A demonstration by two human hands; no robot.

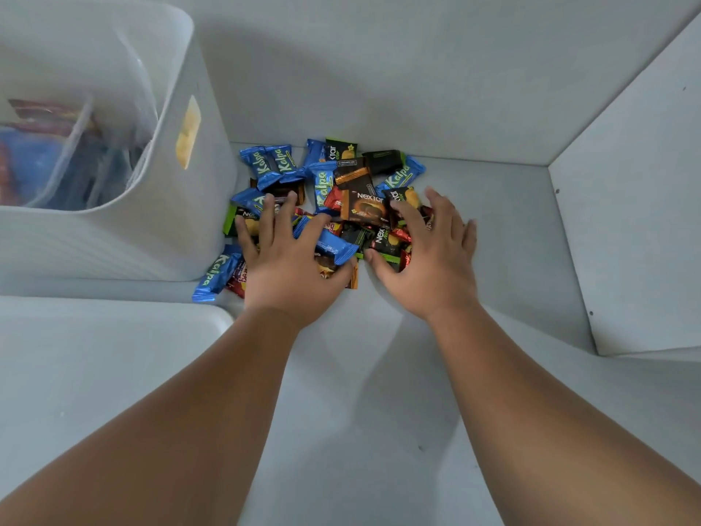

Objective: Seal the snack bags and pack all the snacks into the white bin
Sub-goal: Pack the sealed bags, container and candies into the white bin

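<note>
just right of the white bin (113, 241), the snack pile (364, 201) is heaped. the left hand (292, 271) is laid spread over its bin-side half, the right hand (428, 260) spread over the half farther from the bin; nothing is gripped. slick wrappers could be squeezed out of a 2-handed scoop and dropped beside the bin.

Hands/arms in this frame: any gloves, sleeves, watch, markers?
Nothing worn. Left hand and right hand: no gloves or rings visible. Left forearm and right forearm: bare to the frame edge, no sleeves, watch, bands or markers.
</note>
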